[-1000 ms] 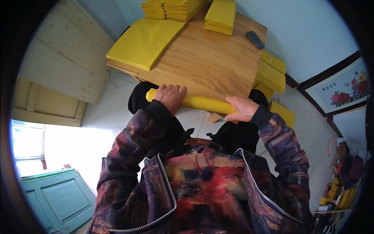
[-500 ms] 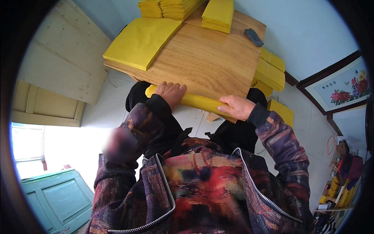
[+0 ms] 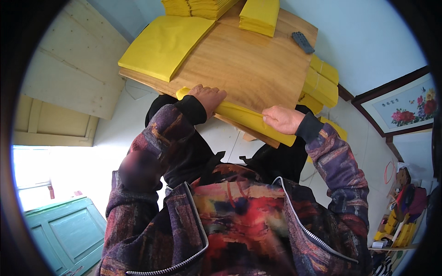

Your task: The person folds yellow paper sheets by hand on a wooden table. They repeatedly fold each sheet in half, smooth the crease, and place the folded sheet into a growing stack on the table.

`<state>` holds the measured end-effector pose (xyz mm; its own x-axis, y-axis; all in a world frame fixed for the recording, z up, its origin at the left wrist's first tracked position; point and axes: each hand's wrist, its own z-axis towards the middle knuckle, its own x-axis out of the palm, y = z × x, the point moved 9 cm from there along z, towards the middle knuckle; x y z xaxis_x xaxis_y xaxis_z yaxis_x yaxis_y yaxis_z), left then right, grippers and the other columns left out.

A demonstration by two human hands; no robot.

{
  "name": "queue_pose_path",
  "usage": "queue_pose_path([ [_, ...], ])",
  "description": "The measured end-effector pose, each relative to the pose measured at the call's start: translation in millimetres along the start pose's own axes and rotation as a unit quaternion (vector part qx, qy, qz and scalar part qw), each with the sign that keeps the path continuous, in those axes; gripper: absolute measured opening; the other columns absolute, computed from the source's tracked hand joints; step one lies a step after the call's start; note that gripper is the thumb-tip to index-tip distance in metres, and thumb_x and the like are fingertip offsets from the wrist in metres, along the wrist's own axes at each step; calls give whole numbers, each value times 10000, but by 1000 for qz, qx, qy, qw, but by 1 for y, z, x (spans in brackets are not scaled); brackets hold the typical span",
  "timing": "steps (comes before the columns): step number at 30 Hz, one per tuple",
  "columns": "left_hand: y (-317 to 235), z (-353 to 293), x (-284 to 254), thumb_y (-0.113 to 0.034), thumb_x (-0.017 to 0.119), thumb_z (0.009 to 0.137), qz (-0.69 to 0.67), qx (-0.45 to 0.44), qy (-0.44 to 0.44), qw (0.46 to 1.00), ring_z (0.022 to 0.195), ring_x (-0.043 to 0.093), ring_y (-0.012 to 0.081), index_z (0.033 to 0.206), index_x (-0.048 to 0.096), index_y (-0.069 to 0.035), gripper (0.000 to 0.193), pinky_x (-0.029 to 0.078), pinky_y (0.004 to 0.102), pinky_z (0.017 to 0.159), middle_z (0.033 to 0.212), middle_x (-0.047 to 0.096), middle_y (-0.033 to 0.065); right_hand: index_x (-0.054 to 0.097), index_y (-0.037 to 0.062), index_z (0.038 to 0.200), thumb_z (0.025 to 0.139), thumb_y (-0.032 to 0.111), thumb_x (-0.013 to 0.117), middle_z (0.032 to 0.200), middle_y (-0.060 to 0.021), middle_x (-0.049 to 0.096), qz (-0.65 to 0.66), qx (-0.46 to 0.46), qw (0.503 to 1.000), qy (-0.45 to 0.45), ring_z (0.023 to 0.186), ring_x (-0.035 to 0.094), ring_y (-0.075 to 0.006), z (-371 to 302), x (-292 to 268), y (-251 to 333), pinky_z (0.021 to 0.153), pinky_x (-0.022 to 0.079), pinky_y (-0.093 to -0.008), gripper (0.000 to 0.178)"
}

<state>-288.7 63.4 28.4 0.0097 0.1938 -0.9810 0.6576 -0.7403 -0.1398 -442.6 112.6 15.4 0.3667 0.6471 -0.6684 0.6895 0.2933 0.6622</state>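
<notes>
A long, narrow bundle of yellow paper [image 3: 244,117], rolled or folded over, lies along the near edge of the wooden table [image 3: 248,69]. Close to its left end my left hand [image 3: 208,98] is closed over it from above, knuckles up. My right hand [image 3: 282,119] grips the bundle toward its right end, fingers curled and thumb side facing left. The parts of the paper beneath both palms are hidden. Beyond my left hand, a flat stack of yellow paper [image 3: 165,46] rests on the table's left side.
Thicker yellow stacks [image 3: 202,8] and a narrower yellow stack [image 3: 258,17] stand at the table's far side. A dark grey object [image 3: 302,42] lies near the right corner. More yellow bundles [image 3: 320,85] sit beside the table, below a framed flower picture [image 3: 405,108].
Both hands have shifted slightly away from me with the yellow bundle, so the table's near edge now shows below it. My right hand's fingers have curled in more tightly.
</notes>
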Motion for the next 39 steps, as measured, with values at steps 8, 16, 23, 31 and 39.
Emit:
queue_pose_path([
  [8, 20, 37, -14, -203, 707, 735, 18, 2, -41, 999, 930, 603, 337, 970, 500, -104, 328, 451, 453, 776, 913, 609, 98, 580, -25, 837, 841, 169, 515, 715, -192, 606, 29, 62, 997, 20, 633, 572, -279, 17, -24, -25, 609, 457, -409, 205],
  [16, 39, 71, -24, -150, 689, 742, 41, -7, -99, 994, 940, 596, 306, 960, 499, -110, 292, 445, 436, 786, 914, 596, 78, 606, -21, 874, 804, 110, 511, 826, -250, 628, -74, 85, 991, -66, 807, 601, -422, 40, -68, -43, 723, 477, -468, 177],
  [23, 41, 75, -36, -174, 715, 735, 147, -39, -196, 969, 1216, 464, 259, 1278, 482, -203, 591, 330, 464, 1016, 1221, 532, 62, 629, -9, 919, 817, 105, 490, 903, -261, 639, -148, 139, 972, -115, 880, 608, -436, 66, -108, -72, 768, 481, -491, 207],
  [31, -24, 14, -10, -271, 718, 747, 61, 31, -221, 973, 1363, 337, 291, 1405, 425, -274, 721, 244, 534, 1098, 1469, 378, 63, 648, 12, 939, 809, 98, 499, 918, -240, 647, -231, 146, 953, -133, 883, 605, -423, 97, -148, -107, 767, 482, -482, 216],
  [39, -42, -8, -9, -310, 736, 725, 4, -6, -194, 981, 1352, 351, 292, 1378, 460, -267, 711, 247, 535, 1096, 1465, 385, 57, 673, 24, 983, 849, 134, 507, 1000, -220, 661, -283, 179, 931, -142, 967, 624, -391, 110, -168, -121, 811, 499, -465, 239],
])
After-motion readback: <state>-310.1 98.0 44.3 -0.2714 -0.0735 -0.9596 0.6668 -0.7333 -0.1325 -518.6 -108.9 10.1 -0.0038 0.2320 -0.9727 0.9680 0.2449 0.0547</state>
